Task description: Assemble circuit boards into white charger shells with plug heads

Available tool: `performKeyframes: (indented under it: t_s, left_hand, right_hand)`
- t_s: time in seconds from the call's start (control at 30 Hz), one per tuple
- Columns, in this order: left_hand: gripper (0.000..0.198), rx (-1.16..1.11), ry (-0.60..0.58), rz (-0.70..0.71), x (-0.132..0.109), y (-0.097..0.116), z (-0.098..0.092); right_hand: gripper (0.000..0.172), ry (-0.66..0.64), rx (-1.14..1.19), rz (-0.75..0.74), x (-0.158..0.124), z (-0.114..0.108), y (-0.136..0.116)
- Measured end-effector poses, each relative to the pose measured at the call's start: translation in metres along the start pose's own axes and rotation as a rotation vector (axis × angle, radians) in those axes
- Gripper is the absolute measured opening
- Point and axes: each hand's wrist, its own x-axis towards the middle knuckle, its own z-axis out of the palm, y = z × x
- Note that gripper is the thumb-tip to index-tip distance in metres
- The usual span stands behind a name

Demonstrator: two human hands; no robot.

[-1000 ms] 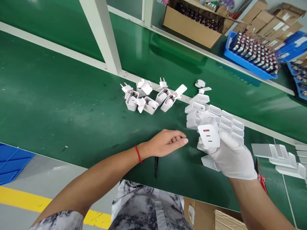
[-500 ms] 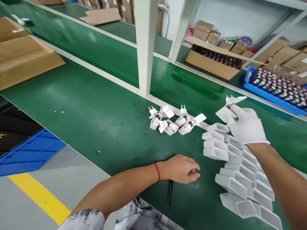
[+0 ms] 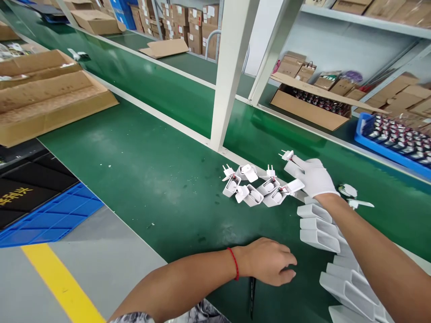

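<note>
My right hand [image 3: 314, 177], in a white glove, is closed on a white plug unit [image 3: 292, 168] with two pins pointing left, just right of a cluster of assembled white units [image 3: 252, 195] whose plugs and wires stick out. Bare, with a red string at the wrist, my left hand [image 3: 272, 261] rests on the green table, fingers curled and slightly apart, holding nothing. A thin black tool [image 3: 252, 298] lies below its wrist. Rows of hollow white housings [image 3: 319, 240] stand at the right, partly hidden by my right forearm. Loose white parts [image 3: 348, 190] lie beyond that forearm.
A white post [image 3: 230, 76] rises behind the cluster. An open cardboard box [image 3: 57, 107] is at the left. A cardboard box of small parts [image 3: 308, 107] and a blue tray [image 3: 390, 150] stand at the back right. A blue crate [image 3: 57, 215] sits beyond the table's left edge.
My right hand has moved left with the white plug unit, from above the housings to beside the cluster. The view has shifted; my left hand remains resting on the table.
</note>
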Motion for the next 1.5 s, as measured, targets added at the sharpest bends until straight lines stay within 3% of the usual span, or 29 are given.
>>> performKeyframes:
  t_s: [0.23, 0.43, 0.53, 0.67, 0.87, 1.0, 1.13, 1.27, 1.5]
  left_hand:
    - [0.026, -0.013, -0.015, 0.001, 0.001, -0.002, 0.0]
    - [0.02, 0.004, 0.066, 0.013, 0.0, -0.006, 0.01]
    - [0.019, 0.008, 0.066, 0.002, 0.0, -0.007, 0.012]
    - [0.019, -0.006, 0.035, -0.008, -0.001, -0.006, 0.007]
    - [0.02, -0.003, 0.027, 0.004, -0.001, -0.002, 0.003]
    - [0.021, -0.01, 0.011, -0.016, 0.0, -0.004, 0.0]
    - [0.02, -0.012, 0.01, 0.002, -0.001, 0.0, -0.004]
    - [0.022, 0.0, 0.122, -0.032, -0.003, 0.01, 0.002]
    - [0.027, -0.16, 0.233, 0.058, 0.004, -0.024, 0.022]
  right_hand:
    - [0.05, 0.047, 0.074, -0.043, -0.001, -0.009, -0.011]
    - [0.014, -0.059, 0.104, -0.06, 0.011, -0.006, -0.026]
    - [0.01, -0.09, 0.149, -0.041, 0.012, -0.003, -0.039]
    - [0.015, -0.07, 0.122, 0.01, 0.009, -0.011, -0.041]
    - [0.018, -0.011, -0.053, 0.168, -0.017, -0.031, -0.002]
    - [0.021, -0.043, -0.09, 0.139, -0.05, -0.023, -0.001]
    - [0.037, -0.021, -0.112, 0.142, -0.077, -0.01, -0.012]
    - [0.051, 0.002, -0.132, 0.047, -0.096, -0.009, -0.011]
    - [0.049, 0.076, -0.225, 0.018, -0.099, -0.001, -0.001]
